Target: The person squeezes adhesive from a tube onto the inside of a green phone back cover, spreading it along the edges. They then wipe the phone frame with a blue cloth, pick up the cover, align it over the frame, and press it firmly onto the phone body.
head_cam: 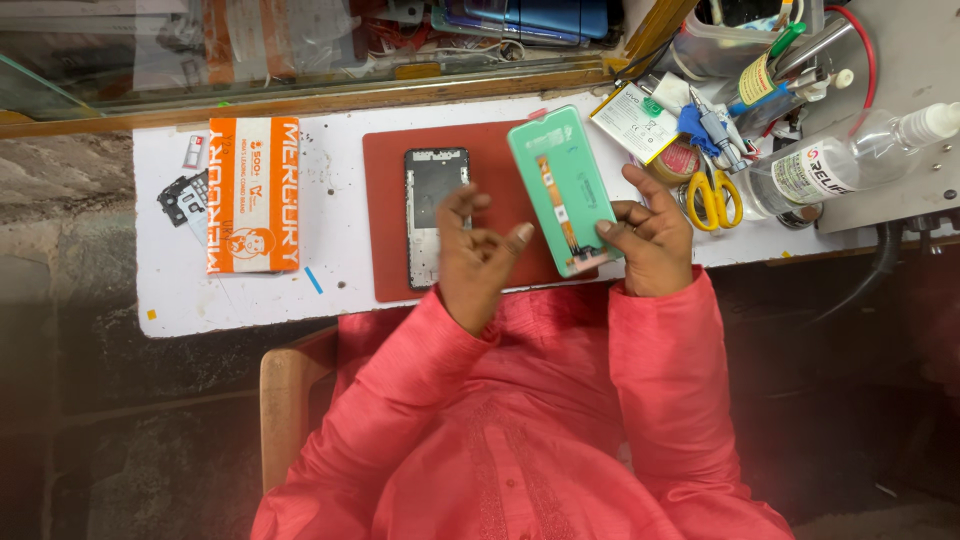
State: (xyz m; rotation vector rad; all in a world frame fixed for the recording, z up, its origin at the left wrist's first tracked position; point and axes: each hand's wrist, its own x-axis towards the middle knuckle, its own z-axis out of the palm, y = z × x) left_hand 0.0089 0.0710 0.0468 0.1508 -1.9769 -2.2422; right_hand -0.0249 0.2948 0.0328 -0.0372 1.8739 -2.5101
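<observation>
My right hand (pixel 652 240) grips a green-backed phone display panel (pixel 562 185) by its lower right edge and holds it tilted over the red work mat (pixel 385 220). An orange flex cable runs down the panel's back. My left hand (pixel 478 252) hovers over the mat with its fingers loosely curled and apart, and nothing shows in it. Just left of that hand a black phone frame (pixel 432 195) lies flat on the mat, partly covered by my thumb.
An orange and white box (pixel 252 195) lies at the left, with small black parts (pixel 182 198) beside it. At the right are yellow-handled scissors (pixel 712 198), a tape roll (pixel 680 160), a clear bottle (pixel 850 162) and a tub of tools (pixel 735 45). A glass counter runs along the back.
</observation>
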